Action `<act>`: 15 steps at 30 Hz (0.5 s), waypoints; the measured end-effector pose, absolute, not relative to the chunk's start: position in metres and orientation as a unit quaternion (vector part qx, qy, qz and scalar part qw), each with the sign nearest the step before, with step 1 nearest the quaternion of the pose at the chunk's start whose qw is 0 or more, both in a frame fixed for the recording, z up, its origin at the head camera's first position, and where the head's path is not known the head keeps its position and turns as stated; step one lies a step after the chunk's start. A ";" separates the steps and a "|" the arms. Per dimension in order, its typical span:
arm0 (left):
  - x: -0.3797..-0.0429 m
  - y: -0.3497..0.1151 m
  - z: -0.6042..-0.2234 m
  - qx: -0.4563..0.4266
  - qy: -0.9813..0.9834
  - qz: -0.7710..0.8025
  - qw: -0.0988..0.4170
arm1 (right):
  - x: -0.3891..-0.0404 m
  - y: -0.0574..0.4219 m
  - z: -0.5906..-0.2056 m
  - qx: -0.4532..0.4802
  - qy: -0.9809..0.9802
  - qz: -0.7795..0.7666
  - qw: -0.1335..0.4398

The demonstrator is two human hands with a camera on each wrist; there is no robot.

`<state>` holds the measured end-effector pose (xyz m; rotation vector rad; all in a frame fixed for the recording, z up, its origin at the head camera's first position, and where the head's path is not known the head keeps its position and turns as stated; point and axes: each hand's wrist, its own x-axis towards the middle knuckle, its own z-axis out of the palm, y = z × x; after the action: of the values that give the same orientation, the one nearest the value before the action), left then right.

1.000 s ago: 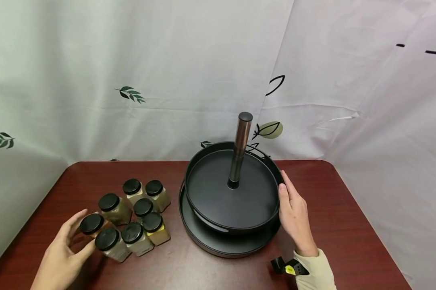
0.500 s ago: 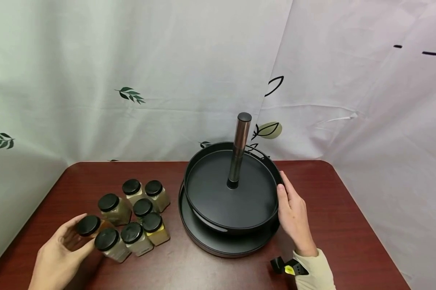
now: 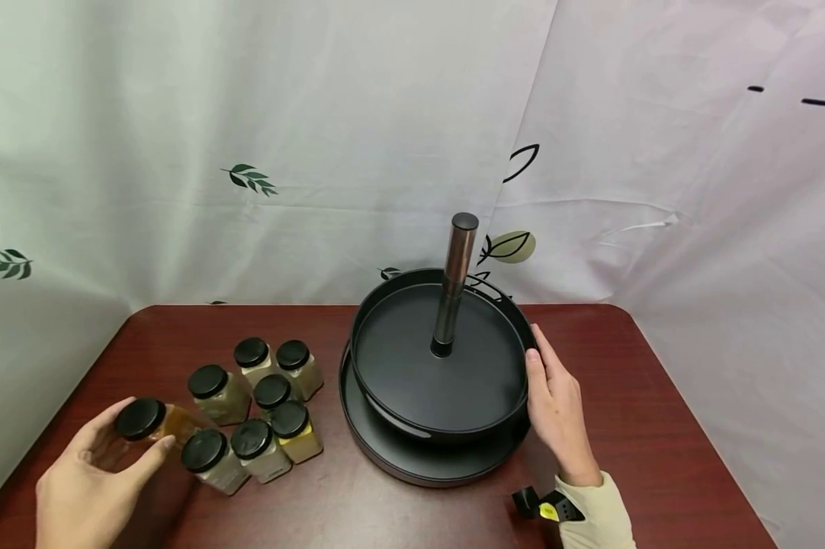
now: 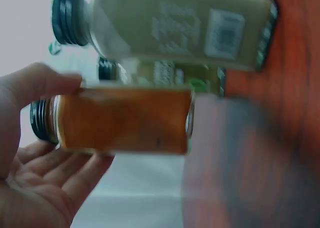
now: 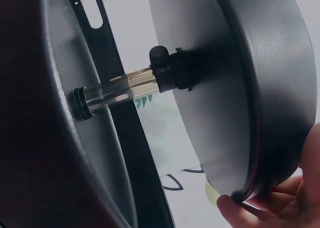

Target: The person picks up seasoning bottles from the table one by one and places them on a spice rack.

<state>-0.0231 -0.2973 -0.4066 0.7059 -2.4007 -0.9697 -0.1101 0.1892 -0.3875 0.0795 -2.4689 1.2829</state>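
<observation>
My left hand point(image 3: 86, 488) grips a square spice jar point(image 3: 175, 425) of orange-brown powder with a black lid, thumb on one side and fingers on the other. The jar tilts leftward, raised off the table in the left wrist view. Beside it stand several similar black-lidded jars point(image 3: 223, 396) of pale, green and yellow powders. My right hand point(image 3: 558, 408) holds the rim of the upper tray point(image 3: 399, 374) of a black two-tier turntable rack. Its lower tray point(image 3: 412, 463) rests on the table. In the right wrist view, a partly clear post point(image 5: 120, 88) joins the tiers.
A dark red wooden table point(image 3: 659, 442) bears everything, with rounded back corners. White leaf-printed cloth point(image 3: 316, 99) hangs behind it and at both sides. The rack's tall handle point(image 3: 457, 267) rises from the upper tray. A black band point(image 3: 556, 505) is on the right wrist.
The left hand has moved left and pulled the orange-brown jar away from the other jars, its lid tipping leftward. The right hand and the rack stay as they were.
</observation>
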 end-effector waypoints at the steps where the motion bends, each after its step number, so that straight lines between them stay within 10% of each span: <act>1: -0.023 -0.295 -0.404 0.261 -0.866 -0.354 0.238 | -0.110 0.189 -0.387 0.028 -0.873 0.454 0.178; 15: -0.021 -0.276 -0.369 0.216 -0.816 -0.393 0.364 | -0.110 0.190 -0.389 0.027 -0.871 0.457 0.179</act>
<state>-0.0213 -0.2759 -0.3688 0.5560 -2.1006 -1.0099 -0.1099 0.1895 -0.3887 0.0777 -2.4629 1.2917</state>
